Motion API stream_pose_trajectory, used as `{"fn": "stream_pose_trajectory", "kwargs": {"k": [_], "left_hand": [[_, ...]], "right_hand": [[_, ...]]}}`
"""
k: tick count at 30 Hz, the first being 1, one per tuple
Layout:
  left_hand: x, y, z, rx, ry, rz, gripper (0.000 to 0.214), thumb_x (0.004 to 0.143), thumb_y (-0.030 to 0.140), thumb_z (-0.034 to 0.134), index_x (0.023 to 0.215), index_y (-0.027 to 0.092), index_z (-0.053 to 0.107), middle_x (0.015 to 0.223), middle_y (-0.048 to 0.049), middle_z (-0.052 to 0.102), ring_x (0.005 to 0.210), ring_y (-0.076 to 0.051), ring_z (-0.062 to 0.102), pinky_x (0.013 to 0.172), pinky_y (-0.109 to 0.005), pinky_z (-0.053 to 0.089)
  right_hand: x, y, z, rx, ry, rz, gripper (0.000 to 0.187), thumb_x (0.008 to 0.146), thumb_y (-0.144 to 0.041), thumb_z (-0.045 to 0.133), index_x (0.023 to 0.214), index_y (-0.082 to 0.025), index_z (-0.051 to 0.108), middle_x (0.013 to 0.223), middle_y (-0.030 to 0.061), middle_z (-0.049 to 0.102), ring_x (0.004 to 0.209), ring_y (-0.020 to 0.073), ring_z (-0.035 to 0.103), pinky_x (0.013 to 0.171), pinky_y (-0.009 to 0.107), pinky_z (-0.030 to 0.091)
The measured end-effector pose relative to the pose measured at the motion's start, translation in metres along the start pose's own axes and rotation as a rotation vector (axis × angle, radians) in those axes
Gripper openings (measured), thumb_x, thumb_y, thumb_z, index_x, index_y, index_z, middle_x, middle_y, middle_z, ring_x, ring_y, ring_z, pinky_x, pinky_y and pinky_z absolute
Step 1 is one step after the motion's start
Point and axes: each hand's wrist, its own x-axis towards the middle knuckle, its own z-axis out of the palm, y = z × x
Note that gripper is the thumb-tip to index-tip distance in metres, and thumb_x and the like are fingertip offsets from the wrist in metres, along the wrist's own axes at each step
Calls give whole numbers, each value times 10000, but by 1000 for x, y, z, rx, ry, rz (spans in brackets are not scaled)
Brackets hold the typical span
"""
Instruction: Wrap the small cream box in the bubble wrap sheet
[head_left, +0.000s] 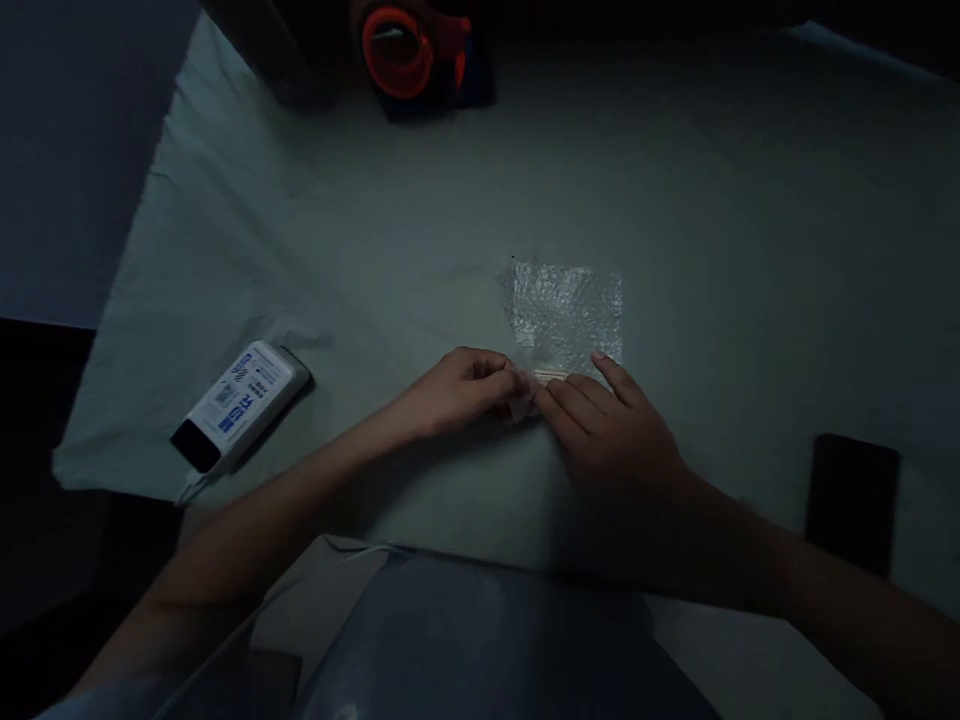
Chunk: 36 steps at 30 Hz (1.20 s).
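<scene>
A sheet of clear bubble wrap (568,310) lies flat on the pale cloth. Along its near edge sits a small bundle of thin, pale sticks (551,376), partly hidden by fingers. My left hand (472,390) is closed, pinching a crumpled corner of the wrap at the bundle's left end. From the right, my right hand (604,425) presses its fingers over the bundle and the wrap's near edge, with one finger stretched out across the wrap. The dim light hides what kind of sticks they are.
At the left, a white device with a printed label (251,395) lies on the cloth-covered table (390,250). An orange tape roll in a dark holder (400,55) stands at the back. A dark phone-like slab (853,500) rests at the right, near my forearm.
</scene>
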Motion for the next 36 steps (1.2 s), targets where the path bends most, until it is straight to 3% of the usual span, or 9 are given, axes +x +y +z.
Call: {"fn": "stream_pose_trajectory", "kwargs": {"k": [4, 10, 13, 17, 19, 21, 23, 27, 36], "left_hand": [[-8, -1, 6, 161, 15, 115, 238, 835, 161, 468, 980, 139, 655, 786, -26, 659, 745, -124, 614, 728, -254, 496], [0, -26, 17, 844, 271, 797, 153, 885, 204, 531, 955, 140, 651, 948, -99, 621, 928, -194, 561, 836, -368, 497], [6, -37, 16, 968, 259, 1003, 145, 890, 141, 517, 990, 92, 611, 992, -122, 630, 1020, -205, 553, 908, -375, 492], [8, -44, 14, 1007, 233, 1038, 171, 908, 123, 478, 1050, 103, 571, 1014, -117, 626, 1107, -215, 549, 908, -363, 520], [8, -46, 15, 978, 253, 1038, 144, 913, 140, 474, 1019, 116, 568, 997, -109, 620, 1143, -221, 544, 906, -365, 533], [10, -47, 17, 948, 265, 1041, 114, 904, 144, 489, 980, 109, 565, 985, -114, 613, 1164, -230, 539, 919, -371, 534], [11, -47, 18, 931, 254, 1052, 96, 887, 134, 510, 955, 95, 565, 977, -124, 609, 1164, -236, 542, 931, -372, 532], [15, -44, 16, 903, 216, 1089, 93, 868, 116, 529, 951, 96, 565, 957, -123, 610, 1116, -224, 564, 930, -375, 533], [16, -41, 10, 854, 133, 1024, 112, 866, 131, 519, 972, 130, 554, 980, -120, 598, 1122, -227, 544, 925, -399, 521]], "right_hand": [[-7, 3, -3, 62, 13, 18, 231, 858, -133, 462, 973, -122, 662, 939, 68, 715, 892, 184, 616, 1023, 444, 386], [-7, 2, -4, 204, -20, 71, 233, 847, -116, 462, 959, -143, 665, 976, 82, 716, 908, 194, 632, 1032, 497, 362], [-9, 12, -12, 372, -35, 198, 212, 858, -160, 475, 982, -157, 648, 1013, 77, 700, 946, 196, 626, 1005, 462, 397], [-27, 35, -32, 424, 2, 692, 167, 870, -266, 507, 846, -173, 644, 848, 71, 686, 788, 185, 633, 711, 322, 486], [-41, 45, -36, 530, -248, 889, 272, 883, -376, 499, 720, -198, 625, 628, 23, 632, 568, 143, 572, 546, 288, 418], [-56, 48, -32, 739, -507, 982, 389, 868, -500, 485, 644, -205, 605, 573, 17, 609, 535, 135, 549, 526, 280, 399], [-65, 45, -23, 1032, -600, 1108, 437, 857, -551, 468, 656, -189, 608, 618, 31, 646, 563, 142, 591, 557, 279, 448], [-64, 31, -3, 1387, -462, 1326, 354, 815, -522, 549, 801, -170, 592, 703, 51, 685, 625, 159, 653, 595, 290, 514], [-46, 8, 9, 1328, -36, 1462, 448, 699, -477, 679, 974, -211, 446, 669, -37, 621, 536, 135, 629, 503, 258, 500]]}}
